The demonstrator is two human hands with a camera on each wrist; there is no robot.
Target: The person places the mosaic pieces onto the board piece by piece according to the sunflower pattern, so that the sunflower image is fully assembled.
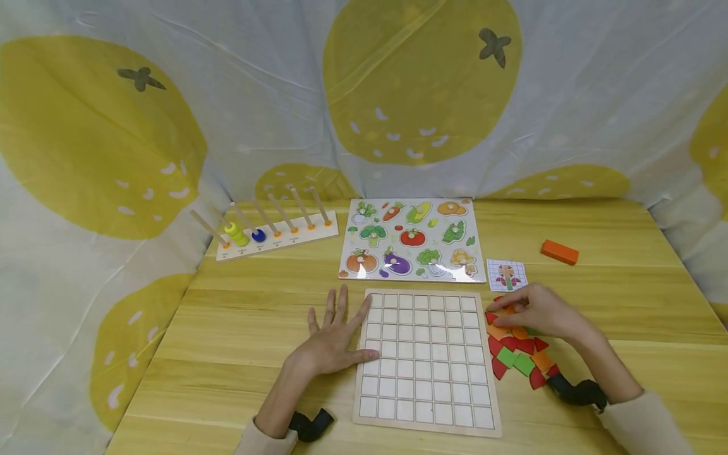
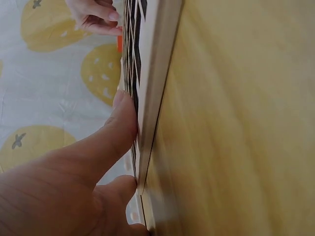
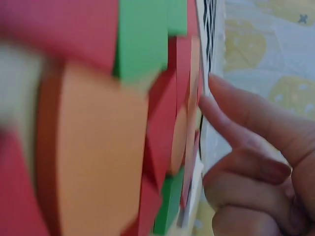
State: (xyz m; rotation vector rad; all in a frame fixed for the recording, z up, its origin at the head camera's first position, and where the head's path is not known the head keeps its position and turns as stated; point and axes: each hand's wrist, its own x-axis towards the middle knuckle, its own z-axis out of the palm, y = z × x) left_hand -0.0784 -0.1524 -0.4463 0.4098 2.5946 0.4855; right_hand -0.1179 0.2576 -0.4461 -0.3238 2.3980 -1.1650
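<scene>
My left hand (image 1: 332, 344) lies with fingers spread at the left edge of a wooden grid board (image 1: 359, 379). Its thumb and index finger touch the board's frame, and the thumb reaches over the edge squares in the left wrist view. At the board's right side, my right hand (image 1: 540, 309) pinches a small red piece (image 1: 491, 318) between thumb and index finger, its other fingers curled. Beneath and in front of it lies a loose pile of flat pieces: red quarter-circles (image 1: 500, 368), green squares (image 1: 524, 363) and orange squares (image 1: 542, 361). The hand covers part of the pile.
Behind the board lies a vegetable knob puzzle (image 1: 412, 237). A pattern card (image 1: 507, 276) sits beside the puzzle's lower right corner. An orange block (image 1: 560, 252) is farther right. A peg stand (image 1: 279, 243) with yellow and blue rings stands at the back left, before a patterned curtain (image 1: 273, 95).
</scene>
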